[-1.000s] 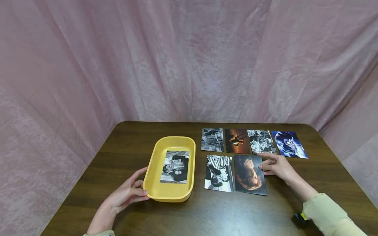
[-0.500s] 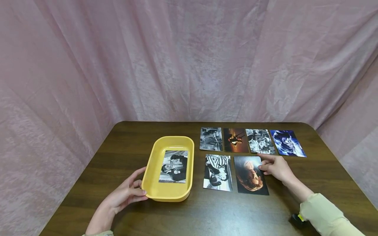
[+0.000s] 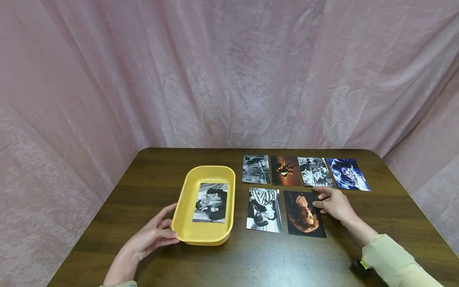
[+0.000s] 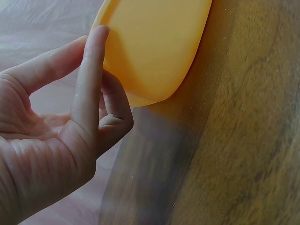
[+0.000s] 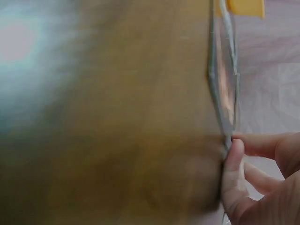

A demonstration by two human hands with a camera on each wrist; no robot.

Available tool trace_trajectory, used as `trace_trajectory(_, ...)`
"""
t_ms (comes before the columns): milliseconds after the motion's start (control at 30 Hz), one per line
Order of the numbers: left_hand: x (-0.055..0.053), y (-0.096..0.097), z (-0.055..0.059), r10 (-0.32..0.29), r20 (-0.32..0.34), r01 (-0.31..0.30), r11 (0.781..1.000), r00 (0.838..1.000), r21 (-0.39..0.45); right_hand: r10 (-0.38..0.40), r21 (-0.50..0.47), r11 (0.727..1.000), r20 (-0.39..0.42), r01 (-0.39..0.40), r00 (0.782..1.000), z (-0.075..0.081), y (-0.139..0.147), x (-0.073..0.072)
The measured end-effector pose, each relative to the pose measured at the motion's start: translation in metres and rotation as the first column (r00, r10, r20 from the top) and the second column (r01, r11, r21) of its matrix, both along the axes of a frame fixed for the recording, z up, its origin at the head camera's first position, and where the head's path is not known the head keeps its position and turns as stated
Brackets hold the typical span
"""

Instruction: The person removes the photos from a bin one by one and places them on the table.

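My left hand [image 3: 152,235] grips the near left corner of a yellow plastic tray [image 3: 180,207], thumb and fingers at its rim [image 4: 101,18]. A black-and-white photo card [image 3: 211,202] lies flat inside the tray. On the right, my right hand [image 3: 333,204] has its thumb and index finger at the upper right corner of a dark photo card [image 3: 305,215] showing a figure, and pinches it there. In the right wrist view, the thumb [image 5: 233,159] meets the card's edge [image 5: 220,103], seen nearly edge-on. Beside it lies a black-and-white photo card [image 3: 264,210] with stripes.
Behind them, a row of photo cards lies on the brown wooden table [image 3: 161,163]: a grey one [image 3: 255,169], an orange-brown one [image 3: 286,170], a black-and-white one [image 3: 315,172] and a blue one [image 3: 348,174]. A pink curtain [image 3: 229,79] hangs behind the table.
The dark card has shifted slightly right and turned a little, widening the gap to the striped card. Glare on it has faded. My left hand and the tray stay put.
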State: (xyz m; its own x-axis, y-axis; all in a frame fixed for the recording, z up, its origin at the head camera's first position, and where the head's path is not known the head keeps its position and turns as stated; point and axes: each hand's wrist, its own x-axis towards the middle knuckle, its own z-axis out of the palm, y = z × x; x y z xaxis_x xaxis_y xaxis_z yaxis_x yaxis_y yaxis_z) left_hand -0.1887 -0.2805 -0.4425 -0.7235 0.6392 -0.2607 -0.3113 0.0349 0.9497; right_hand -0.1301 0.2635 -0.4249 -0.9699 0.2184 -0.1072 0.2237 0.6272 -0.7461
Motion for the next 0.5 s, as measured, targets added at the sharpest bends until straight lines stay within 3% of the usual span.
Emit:
trace_trajectory(233, 0.0, 0.0, -0.001, 0.001, -0.005, -0.001, 1.0, 1.0, -0.002, 0.05, 0.038, 0.998, -0.006, -0.05, 0.999, 0.014, -0.011, -0.021)
trace_trajectory(500, -0.001, 0.0, 0.001, -0.005, -0.004, 0.005, 1.0, 1.0, 0.0, 0.157, -0.041, 0.986, -0.065, -0.16, 0.985, 0.042, -0.063, -0.074)
